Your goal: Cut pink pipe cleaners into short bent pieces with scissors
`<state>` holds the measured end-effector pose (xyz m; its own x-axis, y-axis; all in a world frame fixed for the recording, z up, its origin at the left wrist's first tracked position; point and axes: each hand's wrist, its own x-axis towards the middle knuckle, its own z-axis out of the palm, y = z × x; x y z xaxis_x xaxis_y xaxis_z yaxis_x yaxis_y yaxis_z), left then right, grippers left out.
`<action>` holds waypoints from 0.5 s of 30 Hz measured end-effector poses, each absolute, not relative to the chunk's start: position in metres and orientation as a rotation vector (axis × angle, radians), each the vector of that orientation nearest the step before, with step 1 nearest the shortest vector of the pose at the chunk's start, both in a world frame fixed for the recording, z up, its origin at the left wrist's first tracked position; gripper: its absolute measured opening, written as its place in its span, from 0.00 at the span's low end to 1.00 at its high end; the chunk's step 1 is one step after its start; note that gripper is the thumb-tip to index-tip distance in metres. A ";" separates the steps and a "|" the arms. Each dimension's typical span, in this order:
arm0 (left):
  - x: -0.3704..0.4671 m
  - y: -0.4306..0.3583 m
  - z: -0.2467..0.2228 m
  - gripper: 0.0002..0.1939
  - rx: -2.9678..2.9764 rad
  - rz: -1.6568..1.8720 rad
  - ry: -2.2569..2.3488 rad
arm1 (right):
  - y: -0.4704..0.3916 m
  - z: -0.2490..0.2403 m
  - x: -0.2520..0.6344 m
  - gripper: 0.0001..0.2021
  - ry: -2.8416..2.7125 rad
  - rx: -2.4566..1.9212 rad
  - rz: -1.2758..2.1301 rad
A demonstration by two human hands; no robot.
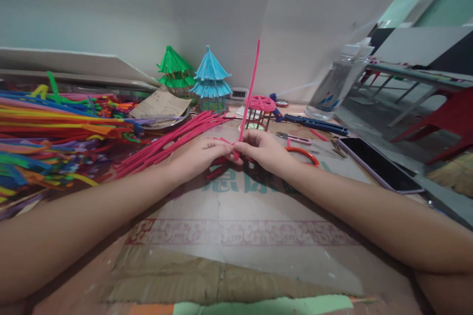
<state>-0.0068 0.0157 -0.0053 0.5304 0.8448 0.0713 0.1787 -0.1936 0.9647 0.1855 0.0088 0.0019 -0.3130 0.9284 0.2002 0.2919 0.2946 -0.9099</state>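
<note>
Both my hands meet over the middle of the work surface. A pink pipe cleaner (251,88) stands upright from between my fingers. My right hand (260,150) pinches it near its lower end with thumb and forefinger. The fingertips of my left hand (214,152) close on the same lower end, touching those of the right. Just behind my hands stands a small round frame (260,104) with a pink top on brown posts. To the left lies a bunch of pink pipe cleaners (173,140).
Colourful pipe cleaners (66,123) pile up at left. A green pagoda model (175,71) and a blue one (211,78) stand at the back. Rightward are orange-handled scissors (312,155), a blue tool (316,123), a phone (379,163) and a clear bottle (334,83). Cardboard (185,275) lies in front.
</note>
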 end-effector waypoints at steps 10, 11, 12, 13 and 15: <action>-0.006 0.020 -0.001 0.13 1.805 0.671 0.847 | 0.008 0.001 0.185 0.11 -1.803 -1.111 0.984; -0.005 0.019 -0.001 0.13 1.811 0.670 0.843 | 0.007 0.001 0.185 0.11 -1.805 -1.121 0.969; -0.005 0.019 -0.002 0.13 1.812 0.669 0.840 | 0.007 0.002 0.185 0.12 -1.809 -1.132 0.954; -0.004 0.018 -0.002 0.13 1.809 0.668 0.838 | 0.006 0.002 0.184 0.12 -1.815 -1.143 0.941; -0.004 0.017 -0.003 0.14 1.801 0.667 0.850 | 0.004 0.003 0.183 0.14 -1.824 -1.153 0.921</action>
<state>-0.0035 0.0175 -0.0025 0.6017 0.7964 0.0608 0.2483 -0.2589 0.9334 0.1831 0.0040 0.0027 -0.2895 0.9298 0.2273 0.3696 0.3276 -0.8695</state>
